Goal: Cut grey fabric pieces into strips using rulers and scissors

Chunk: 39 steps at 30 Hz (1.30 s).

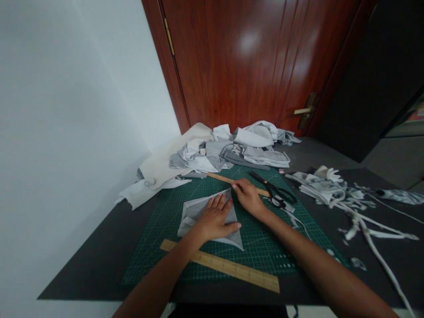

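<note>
Pressing down on the cloth (pixel 194 213), the left hand (pixel 217 219) lies flat, its grip open with the fingers spread. The cloth is a grey folded piece, kite-like in shape, in the middle of the green mat (pixel 155 249), which lies on the table (pixel 99 260) near its front edge. The right hand (pixel 249 197) touches the far corner of the cloth with the fingers close together; whether this grip pinches the corner or only presses it, I cannot tell. I judge the cloth light, soft and limp: it will not keep a fold without pressure and may slide on the smooth mat. The best hold seems to be at a corner or along a folded edge. One ruler (pixel 232 268) lies at the mat's front edge, a second ruler (pixel 221 178) and scissors (pixel 273 190) toward its far right corner.
</note>
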{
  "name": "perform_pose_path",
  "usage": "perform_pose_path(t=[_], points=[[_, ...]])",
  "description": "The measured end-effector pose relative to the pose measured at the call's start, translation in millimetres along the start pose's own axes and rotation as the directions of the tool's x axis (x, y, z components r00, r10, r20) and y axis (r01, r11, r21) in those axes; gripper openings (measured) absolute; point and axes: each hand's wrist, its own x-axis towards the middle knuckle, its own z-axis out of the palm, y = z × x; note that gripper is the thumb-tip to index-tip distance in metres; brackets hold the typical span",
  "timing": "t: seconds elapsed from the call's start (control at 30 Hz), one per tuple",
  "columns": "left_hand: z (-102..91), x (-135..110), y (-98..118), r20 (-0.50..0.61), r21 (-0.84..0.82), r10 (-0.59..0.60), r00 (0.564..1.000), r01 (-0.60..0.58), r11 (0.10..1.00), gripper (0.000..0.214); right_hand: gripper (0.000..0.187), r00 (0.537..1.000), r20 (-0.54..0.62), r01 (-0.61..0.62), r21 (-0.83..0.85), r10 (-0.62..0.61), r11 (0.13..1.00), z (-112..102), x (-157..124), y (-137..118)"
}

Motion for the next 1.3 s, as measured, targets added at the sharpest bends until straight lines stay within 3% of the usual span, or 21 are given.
perform_pose_path(t=[0.1,0.2,0.33,0.53,0.63,0.7,0.73,0.83,0.87,1.0,1.07,1.17,1.23,1.3], points=[[-0.8,4,-15,-0.035,0.015,-0.022,0.999,0.023,1.0,0.097,0.042,0.954,0.226,-0.271,0.366,0.198,0.89,11,-3,-11],[-2.4,7,-33,-0.076,0.027,-0.101,0.992,0.103,0.994,0.095,0.057,0.852,0.455,-0.471,0.449,0.259,0.759,20,-9,-13],[-8.5,7,-51,-0.049,0.034,-0.133,0.99,0.135,0.99,0.097,0.057,0.819,0.535,-0.49,0.465,0.207,0.737,25,-17,-12],[-13.6,4,-63,0.034,0.012,-0.128,0.991,0.128,0.992,0.103,0.047,0.828,0.551,-0.434,0.518,0.101,0.737,29,-23,-22],[-14.4,4,-66,0.026,0.021,-0.113,0.993,0.113,0.993,0.093,0.046,0.847,0.528,-0.388,0.535,0.061,0.751,29,-24,-29],[-15.7,4,-67,-0.007,0.021,-0.113,0.994,0.113,0.993,0.075,0.045,0.843,0.534,-0.406,0.548,0.067,0.731,28,-26,-33],[-16.5,5,-66,-0.038,0.017,-0.114,0.993,0.115,0.993,0.064,0.045,0.814,0.577,-0.44,0.536,0.068,0.721,28,-27,-35],[-17.3,8,-59,-0.183,0.026,-0.156,0.971,0.163,0.986,0.045,0.036,0.66,0.749,-0.503,0.385,0.056,0.774,34,-35,-40],[-16.5,9,-56,-0.233,0.045,-0.183,0.955,0.198,0.979,0.045,0.032,0.64,0.765,-0.483,0.333,0.067,0.81,38,-38,-41],[-8.4,15,-49,-0.322,0.123,-0.249,0.913,0.301,0.946,0.05,0.024,0.686,0.707,-0.469,0.249,0.172,0.847,49,-48,-42],[-4.0,17,-50,-0.316,0.127,-0.241,0.918,0.293,0.948,0.055,0.027,0.62,0.756,-0.514,0.191,0.209,0.836,47,-49,-45],[-1.1,17,-52,-0.267,0.112,-0.251,0.93,0.289,0.951,0.062,0.04,0.512,0.835,-0.412,0.033,0.201,0.911,36,-52,-59],[-1.5,17,-53,-0.229,0.09,-0.294,0.928,0.321,0.943,0.067,0.051,0.484,0.86,-0.178,-0.087,0.164,0.98,31,-58,-74],[-2.6,17,-54,-0.199,0.062,-0.332,0.922,0.35,0.935,0.07,0.062,0.485,0.862,0.107,-0.226,0.148,0.968,31,-67,-90]])
